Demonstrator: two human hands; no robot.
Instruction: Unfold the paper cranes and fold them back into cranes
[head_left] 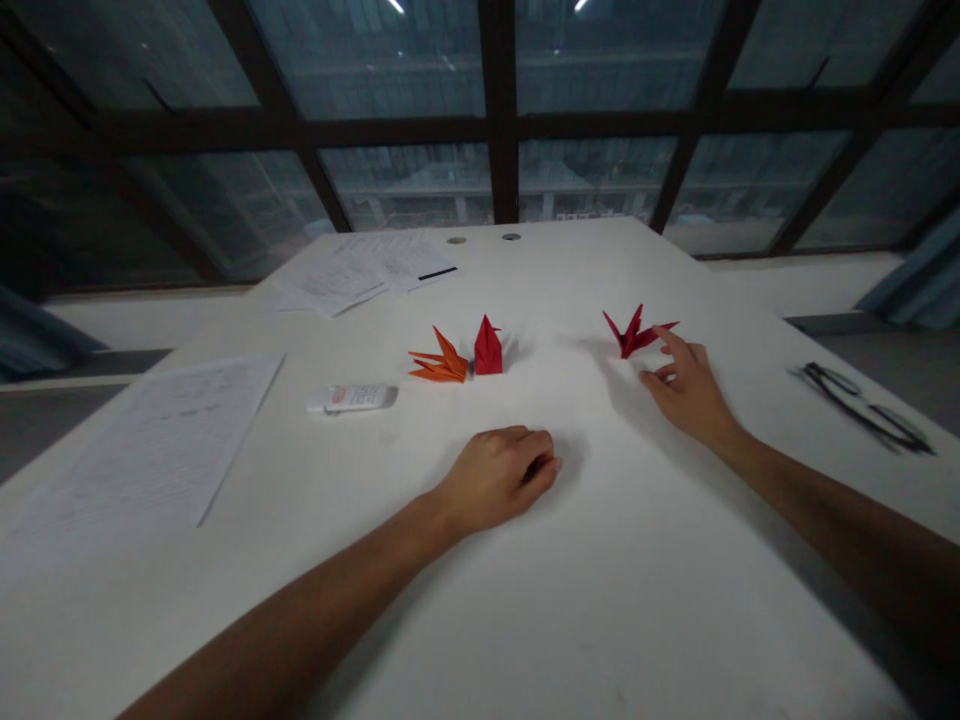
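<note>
At the right, a dark red origami crane stands on the white table. My right hand reaches it from the right, its index fingertip against one wing. The thumb of that hand is apart from the crane, lower down. My left hand rests on the table near the middle, fingers loosely curled, with nothing visible in them. Beyond it stand a red origami crane, seen end-on, and an orange origami crane with its points toward the left. These two are side by side, almost touching.
A white tube-like item with print lies left of the orange crane. Printed sheets cover the left side, and more papers with a black pen lie farther back. Black-framed glasses rest near the right edge. Windows stand behind the table.
</note>
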